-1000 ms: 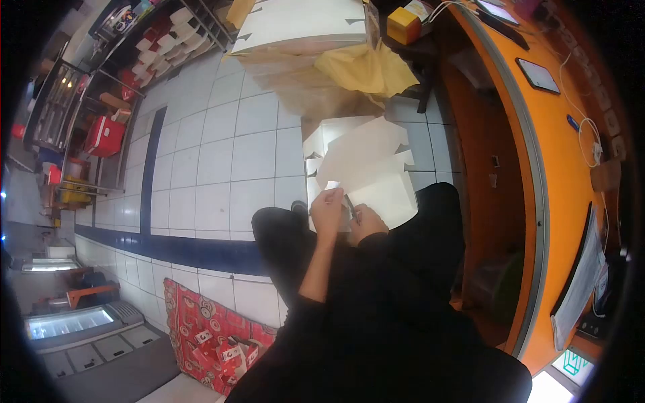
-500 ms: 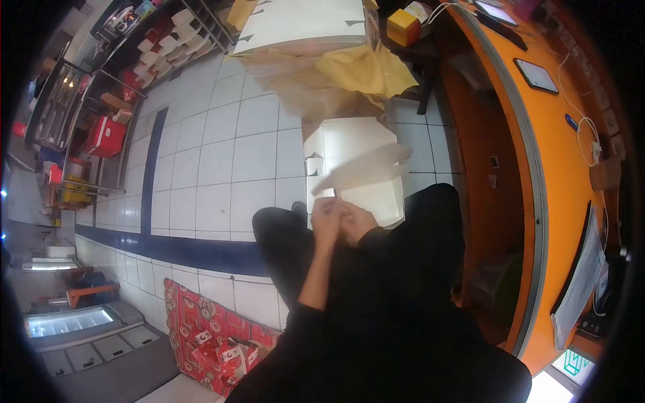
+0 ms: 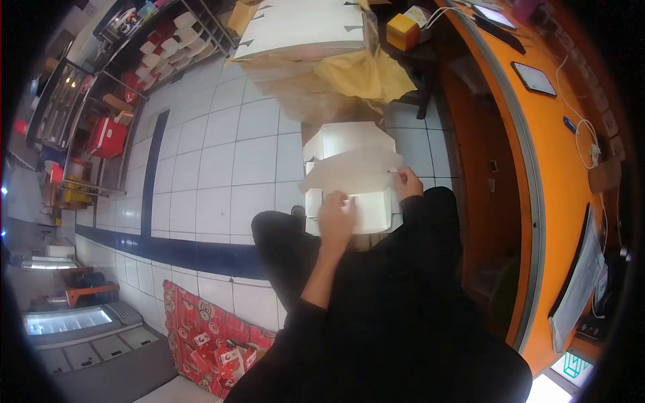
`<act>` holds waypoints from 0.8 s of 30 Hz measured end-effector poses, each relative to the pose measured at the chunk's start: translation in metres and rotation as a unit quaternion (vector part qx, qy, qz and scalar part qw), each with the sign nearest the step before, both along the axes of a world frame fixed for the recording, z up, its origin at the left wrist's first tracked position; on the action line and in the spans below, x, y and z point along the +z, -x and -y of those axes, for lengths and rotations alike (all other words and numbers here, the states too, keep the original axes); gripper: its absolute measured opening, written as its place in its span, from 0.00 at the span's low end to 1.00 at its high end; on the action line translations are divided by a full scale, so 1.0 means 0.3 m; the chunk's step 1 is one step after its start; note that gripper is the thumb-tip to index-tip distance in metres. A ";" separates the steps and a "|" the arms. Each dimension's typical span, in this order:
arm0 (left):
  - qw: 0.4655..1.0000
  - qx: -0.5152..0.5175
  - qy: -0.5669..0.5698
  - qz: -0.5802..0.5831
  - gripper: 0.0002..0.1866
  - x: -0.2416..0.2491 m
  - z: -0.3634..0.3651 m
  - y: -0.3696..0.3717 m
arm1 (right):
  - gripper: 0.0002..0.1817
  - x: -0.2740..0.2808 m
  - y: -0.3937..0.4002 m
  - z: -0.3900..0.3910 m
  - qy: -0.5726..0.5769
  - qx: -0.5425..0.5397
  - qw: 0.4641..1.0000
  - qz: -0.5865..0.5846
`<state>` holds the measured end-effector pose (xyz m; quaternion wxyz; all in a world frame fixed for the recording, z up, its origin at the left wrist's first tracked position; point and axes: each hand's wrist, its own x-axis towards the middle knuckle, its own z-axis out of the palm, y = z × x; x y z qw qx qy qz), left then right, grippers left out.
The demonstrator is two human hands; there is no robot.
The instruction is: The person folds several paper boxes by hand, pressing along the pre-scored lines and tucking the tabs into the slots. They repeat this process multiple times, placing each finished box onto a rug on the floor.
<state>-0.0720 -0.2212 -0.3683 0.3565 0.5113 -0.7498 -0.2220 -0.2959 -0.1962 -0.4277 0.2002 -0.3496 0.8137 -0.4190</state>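
Observation:
A partly folded white cardboard box [image 3: 356, 134] lies between my knees, its middle panel raised at a slant. My right hand [image 3: 408, 184] is at the right side of the box, thumb and fingers pinched on a small corner tab. Over the front left part of the box is my left hand [image 3: 338, 220], its fingers bent and smeared by motion; I cannot tell whether they grip the cardboard. The front panel of the box shows between the two hands.
A stack of flat white cardboard [image 3: 302, 30] stands ahead on brown paper [image 3: 295, 87]. To the right runs an orange counter [image 3: 521, 134] with a phone [image 3: 535, 78] and cables. A red patterned sheet [image 3: 208, 329] with small red boxes lies at left front.
My hands have moved apart: the right one went right and up to the box's side, the left stayed near the front. The front of the box now stands folded up.

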 end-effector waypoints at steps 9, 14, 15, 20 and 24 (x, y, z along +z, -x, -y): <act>0.960 -0.102 -0.260 -0.010 0.18 -0.121 -0.039 0.195 | 0.15 0.028 -0.077 -0.076 -0.037 0.027 0.999 0.015; 0.941 -0.079 -0.325 -0.041 0.14 -0.163 -0.016 0.173 | 0.16 0.023 -0.123 -0.074 -0.030 0.016 0.989 0.145; 0.922 -0.070 -0.372 -0.084 0.14 -0.174 -0.012 0.171 | 0.16 0.035 -0.135 -0.073 -0.030 0.015 0.989 0.145; 0.917 -0.049 -0.377 -0.118 0.14 -0.208 0.000 0.169 | 0.14 0.108 -0.206 -0.100 -0.069 0.073 0.993 -0.065; 0.915 -0.042 -0.383 -0.118 0.15 -0.087 0.002 0.148 | 0.14 0.081 -0.229 -0.116 -0.088 0.081 0.991 -0.066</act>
